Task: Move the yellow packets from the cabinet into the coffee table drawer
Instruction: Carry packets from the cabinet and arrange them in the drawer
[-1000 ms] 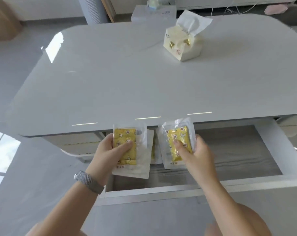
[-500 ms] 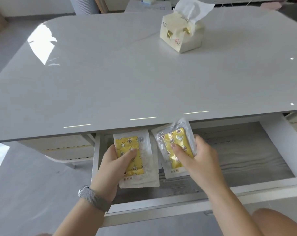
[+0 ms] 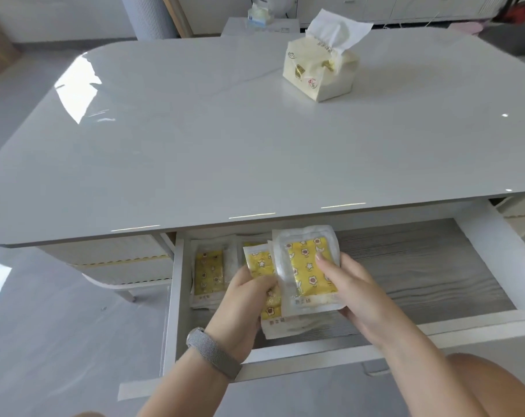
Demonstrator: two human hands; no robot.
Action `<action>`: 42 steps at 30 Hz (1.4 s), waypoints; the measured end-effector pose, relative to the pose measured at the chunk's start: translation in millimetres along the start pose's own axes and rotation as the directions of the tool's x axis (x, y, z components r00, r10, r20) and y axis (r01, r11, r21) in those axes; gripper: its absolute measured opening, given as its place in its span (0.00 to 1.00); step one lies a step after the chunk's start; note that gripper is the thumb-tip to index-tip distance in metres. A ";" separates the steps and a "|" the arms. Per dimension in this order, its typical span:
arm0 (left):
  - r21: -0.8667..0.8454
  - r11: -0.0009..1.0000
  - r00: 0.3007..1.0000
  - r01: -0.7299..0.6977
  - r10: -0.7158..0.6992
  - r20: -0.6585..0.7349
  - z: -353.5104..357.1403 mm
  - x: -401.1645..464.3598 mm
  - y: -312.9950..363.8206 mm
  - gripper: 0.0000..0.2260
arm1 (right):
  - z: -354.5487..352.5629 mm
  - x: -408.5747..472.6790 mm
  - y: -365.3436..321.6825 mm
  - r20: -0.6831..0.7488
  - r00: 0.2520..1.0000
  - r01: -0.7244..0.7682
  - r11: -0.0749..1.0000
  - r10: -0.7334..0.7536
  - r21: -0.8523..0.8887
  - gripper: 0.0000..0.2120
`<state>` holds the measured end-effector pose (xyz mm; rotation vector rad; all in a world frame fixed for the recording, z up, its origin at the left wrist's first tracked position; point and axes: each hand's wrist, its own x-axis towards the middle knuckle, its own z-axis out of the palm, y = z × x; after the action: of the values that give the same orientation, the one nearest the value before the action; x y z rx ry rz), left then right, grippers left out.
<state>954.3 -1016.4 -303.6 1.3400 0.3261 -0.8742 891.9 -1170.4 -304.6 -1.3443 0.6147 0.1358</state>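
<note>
The coffee table drawer [image 3: 435, 329] stands pulled out below the white tabletop, its bottom grey wood grain. A yellow packet in clear wrap [image 3: 208, 273] lies flat at the drawer's left end. My left hand [image 3: 243, 308] grips a second yellow packet [image 3: 259, 266] low over the drawer. My right hand [image 3: 348, 293] holds a third yellow packet [image 3: 308, 267], thumb pressed on its face; it overlaps the left one. More packets may lie beneath, partly hidden.
The glossy white coffee table [image 3: 225, 145] fills the middle of the view. A cream tissue pack [image 3: 321, 70] stands on it at the back right. The right part of the drawer bottom [image 3: 420, 260] shows bare wood grain. My knee [image 3: 495, 386] is at the lower right.
Both hands have dropped lower into the drawer and come together, so the right packet now overlaps the left one. A packet lying at the drawer's left end has come into view.
</note>
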 end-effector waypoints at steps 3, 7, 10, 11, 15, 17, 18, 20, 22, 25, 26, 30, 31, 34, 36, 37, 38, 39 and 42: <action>-0.097 0.995 1.000 0.013 -0.014 -0.005 1.5 5.0 1.1 0.16 | 0.8 2.9 3.6 0.023 1.000 0.013 0.993 -0.011 -0.115 0.11; -0.078 0.996 0.999 -0.041 0.042 0.017 7.1 6.2 4.0 0.34 | 0.9 6.6 9.3 0.114 0.993 0.036 0.971 -0.009 -0.235 0.13; -0.044 0.994 0.994 -0.097 0.099 0.042 10.0 6.5 3.4 0.28 | 5.5 2.3 5.0 0.252 0.968 0.060 0.984 -0.015 -0.170 0.20; -0.018 0.992 0.991 -0.125 0.125 0.043 10.7 7.4 1.8 0.24 | 6.0 1.9 4.8 0.285 0.958 0.069 0.984 -0.019 -0.166 0.25; 0.033 0.979 0.976 -0.201 0.198 0.094 14.9 5.0 -2.0 0.18 | 8.0 -1.5 2.1 0.341 0.940 0.090 0.978 -0.020 -0.190 0.29; 0.049 0.979 0.976 -0.199 0.193 0.105 15.1 4.2 -3.7 0.18 | 8.8 -3.7 1.5 0.347 0.938 0.073 0.978 -0.001 -0.193 0.24; 0.052 0.980 0.977 -0.194 0.188 0.100 14.0 3.4 -3.8 0.18 | 9.0 -5.1 0.7 0.347 0.938 0.067 0.978 0.006 -0.197 0.23; 0.034 0.981 0.976 -0.191 0.186 0.110 11.2 0.8 -2.2 0.18 | 7.8 -6.8 -0.7 0.314 0.949 0.056 0.982 0.004 -0.180 0.21; 0.022 0.977 0.968 -0.211 0.206 0.141 7.3 -2.0 2.6 0.18 | 6.8 -7.9 -5.1 0.243 0.970 0.041 0.992 -0.010 -0.121 0.21; 0.026 0.965 0.949 -0.261 0.252 0.188 3.1 -7.5 10.0 0.14 | 7.8 -11.6 -12.1 0.166 0.986 0.035 0.999 -0.030 -0.030 0.24; 0.030 0.958 0.940 -0.284 0.272 0.205 3.8 -9.7 10.8 0.14 | 8.9 -13.5 -13.9 0.174 0.985 0.029 0.999 -0.023 -0.029 0.23; 0.122 0.923 0.928 -0.365 0.352 0.120 9.2 -9.0 4.7 0.20 | 11.4 -16.6 -13.3 0.215 0.976 0.059 0.993 -0.036 -0.101 0.19; 0.160 0.913 0.925 -0.376 0.360 0.120 8.8 -8.1 2.8 0.23 | 11.3 -16.9 -13.0 0.204 0.977 0.077 0.991 -0.053 -0.110 0.19; 0.167 0.930 0.936 -0.327 0.295 0.193 0.0 -10.2 2.9 0.27 | 9.8 -18.1 -12.9 0.178 0.978 0.126 0.990 -0.113 -0.063 0.19; 0.114 0.951 0.935 -0.286 0.250 0.253 -5.5 -13.2 6.4 0.27 | 9.6 -18.7 -12.3 0.145 0.977 0.161 0.986 -0.154 -0.034 0.20; 0.097 0.956 0.931 -0.278 0.244 0.273 -6.8 -14.2 6.9 0.28 | 10.0 -18.3 -11.8 0.129 0.977 0.176 0.984 -0.171 -0.032 0.21; 0.092 0.954 0.924 -0.287 0.250 0.291 -6.0 -17.5 7.5 0.28 | 10.8 -17.9 -11.4 0.122 0.975 0.191 0.981 -0.185 -0.040 0.21; 0.101 0.947 0.913 -0.305 0.261 0.313 -3.8 -19.6 6.2 0.27 | 11.8 -17.8 -10.9 0.127 0.973 0.203 0.977 -0.194 -0.060 0.22; 0.148 0.923 0.891 -0.356 0.288 0.350 2.9 -22.7 -0.2 0.21 | 14.2 -18.7 -10.2 0.151 0.974 0.187 0.977 -0.170 -0.107 0.22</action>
<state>938.5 -1010.9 -287.9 1.3659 -0.2495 -0.8414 885.5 -1155.0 -285.3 -1.4863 0.3685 0.1219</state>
